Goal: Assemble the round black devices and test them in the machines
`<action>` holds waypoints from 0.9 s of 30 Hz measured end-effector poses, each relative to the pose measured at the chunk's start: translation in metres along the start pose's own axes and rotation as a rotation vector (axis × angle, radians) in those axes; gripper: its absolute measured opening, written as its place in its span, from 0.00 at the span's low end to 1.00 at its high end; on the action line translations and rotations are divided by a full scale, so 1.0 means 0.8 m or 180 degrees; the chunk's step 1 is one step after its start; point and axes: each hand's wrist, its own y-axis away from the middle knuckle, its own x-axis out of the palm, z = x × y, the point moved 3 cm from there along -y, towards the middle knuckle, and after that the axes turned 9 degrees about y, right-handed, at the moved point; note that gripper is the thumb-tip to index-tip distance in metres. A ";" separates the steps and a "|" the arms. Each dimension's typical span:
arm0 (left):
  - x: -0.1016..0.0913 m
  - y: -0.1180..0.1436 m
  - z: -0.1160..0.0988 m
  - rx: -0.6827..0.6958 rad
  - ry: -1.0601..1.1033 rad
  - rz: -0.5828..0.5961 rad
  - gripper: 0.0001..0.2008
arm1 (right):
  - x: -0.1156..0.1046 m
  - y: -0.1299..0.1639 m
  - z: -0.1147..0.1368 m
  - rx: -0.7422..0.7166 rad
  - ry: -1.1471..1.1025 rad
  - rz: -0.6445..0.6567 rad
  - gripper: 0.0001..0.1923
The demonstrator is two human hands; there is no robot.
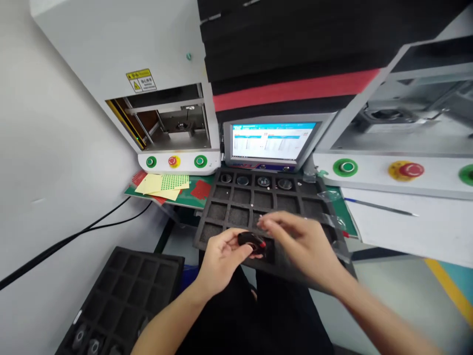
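My left hand grips a small round black part with a red spot on its right edge, thumb across the front and fingers behind. My right hand is raised just right of the part and apart from it. Its thumb and forefinger are brought together; whatever is between them, if anything, is too small to make out. Both hands are over the near side of a black foam tray with square pockets. Several round dark pieces with glassy faces lie in its far row.
Behind the tray stands a lit screen, between a left press and a right press with buttons. Yellow sticker sheets lie left. A pen rests on white paper at right. A second foam tray sits lower left.
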 end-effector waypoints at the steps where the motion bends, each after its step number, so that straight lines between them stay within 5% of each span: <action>1: 0.004 0.011 0.004 0.0025 0.0084 0.0011 0.13 | 0.000 0.029 0.010 -0.0092 -0.0217 -0.0129 0.21; 6: 0.022 0.052 0.014 0.0391 -0.0546 0.0118 0.06 | 0.001 0.121 0.030 -0.0004 -0.1558 -0.1156 0.08; 13: 0.039 0.073 0.017 0.0678 -0.1512 0.0451 0.08 | 0.002 0.172 0.023 0.0554 -0.1246 -0.1290 0.12; 21: 0.044 0.072 0.010 0.1144 -0.2096 0.0961 0.08 | -0.010 0.172 0.012 0.0086 -0.0741 -0.0805 0.03; 27: 0.046 0.075 0.012 0.1169 -0.1927 0.1065 0.09 | -0.029 0.154 0.012 -0.0635 -0.0350 -0.0562 0.08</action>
